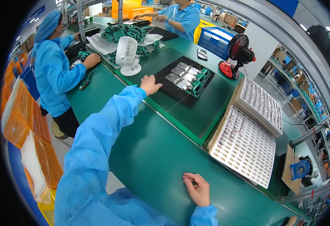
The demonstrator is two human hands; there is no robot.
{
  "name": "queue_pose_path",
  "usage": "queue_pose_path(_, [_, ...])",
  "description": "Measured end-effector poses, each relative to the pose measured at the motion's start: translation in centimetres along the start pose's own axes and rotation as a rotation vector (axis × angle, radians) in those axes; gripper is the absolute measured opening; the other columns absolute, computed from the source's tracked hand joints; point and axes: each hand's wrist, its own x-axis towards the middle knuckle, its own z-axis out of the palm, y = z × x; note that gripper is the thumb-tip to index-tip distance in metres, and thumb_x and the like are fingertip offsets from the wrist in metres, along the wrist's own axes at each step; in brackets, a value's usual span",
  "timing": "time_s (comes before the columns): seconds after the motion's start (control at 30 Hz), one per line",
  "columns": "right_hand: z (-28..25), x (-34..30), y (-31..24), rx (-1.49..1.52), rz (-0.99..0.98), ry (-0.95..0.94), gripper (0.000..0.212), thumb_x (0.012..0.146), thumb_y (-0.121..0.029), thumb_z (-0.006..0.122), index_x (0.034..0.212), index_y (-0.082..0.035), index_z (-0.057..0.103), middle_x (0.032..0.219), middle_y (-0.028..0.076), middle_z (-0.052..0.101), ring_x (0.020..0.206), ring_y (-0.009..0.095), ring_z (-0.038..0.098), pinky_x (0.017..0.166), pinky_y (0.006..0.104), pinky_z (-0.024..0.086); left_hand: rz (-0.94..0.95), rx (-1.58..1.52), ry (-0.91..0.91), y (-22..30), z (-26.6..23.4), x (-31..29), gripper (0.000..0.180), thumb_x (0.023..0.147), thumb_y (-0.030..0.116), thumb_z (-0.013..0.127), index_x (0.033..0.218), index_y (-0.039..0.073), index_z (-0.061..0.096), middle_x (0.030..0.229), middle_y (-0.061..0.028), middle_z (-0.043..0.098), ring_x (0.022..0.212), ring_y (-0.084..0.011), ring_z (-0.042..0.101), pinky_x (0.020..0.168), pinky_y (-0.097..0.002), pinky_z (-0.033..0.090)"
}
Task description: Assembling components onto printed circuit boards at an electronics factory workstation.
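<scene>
My left hand (150, 85) reaches far forward, palm down, at the near-left edge of a black mat (168, 91). Its thumb stands apart from the other fingers, and no object shows in it. On the mat lie rows of small grey and silvery parts (181, 70), with several green plastic frames (199, 83) along their right side. My right hand (199, 188) rests on the green table (146, 150) near me. Its fingers are loosely bent, a gap shows beside the thumb, and it holds nothing visible.
A white fan (127, 54) stands beyond my left hand; a black-and-red fan (241, 52) stands at the back right. White trays (247, 150) with small wired parts lie to the right. Green frames (123, 33) are heaped at the back. Two co-workers in blue (54, 64) work nearby.
</scene>
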Motion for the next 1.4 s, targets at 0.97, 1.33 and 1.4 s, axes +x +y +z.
queue_pose_path(0.97, [4.5,-0.5,-2.9,0.690,0.432,-0.204,0.040,0.099,-0.027,0.058,0.122,0.004,0.053,0.121,0.019,0.064,0.083,0.016,0.069,0.043,0.0182,0.040,-0.272,-1.261,-0.918,-3.2,-11.7,-32.3,0.045,0.090,0.013,0.069,0.131,0.006,0.052,0.109,-0.0010,0.064,0.092,-0.0087,0.061,0.078,-0.0260,0.051])
queue_pose_path(1.33, [-1.7,-8.0,1.8,0.397,0.497,0.140,0.020,0.094,-0.020,0.063,0.098,-0.001,0.061,0.070,0.001,0.058,0.052,0.010,0.058,0.043,0.0208,0.042,0.508,-0.621,-1.227,-0.1,-13.2,-35.6,0.012,0.092,0.011,0.064,0.098,0.001,0.068,0.094,-0.0098,0.070,0.088,-0.0188,0.067,0.075,-0.0308,0.053])
queue_pose_path(1.4, [-4.4,-9.4,3.3,0.276,0.477,0.244,0.019,0.095,-0.021,0.062,0.088,-0.003,0.060,0.063,-0.002,0.055,0.049,0.008,0.053,0.044,0.0219,0.040,0.747,-0.617,-0.984,1.9,-12.5,-33.2,0.010,0.086,0.004,0.068,0.095,0.001,0.068,0.090,-0.0111,0.068,0.084,-0.0237,0.067,0.071,-0.0330,0.053])
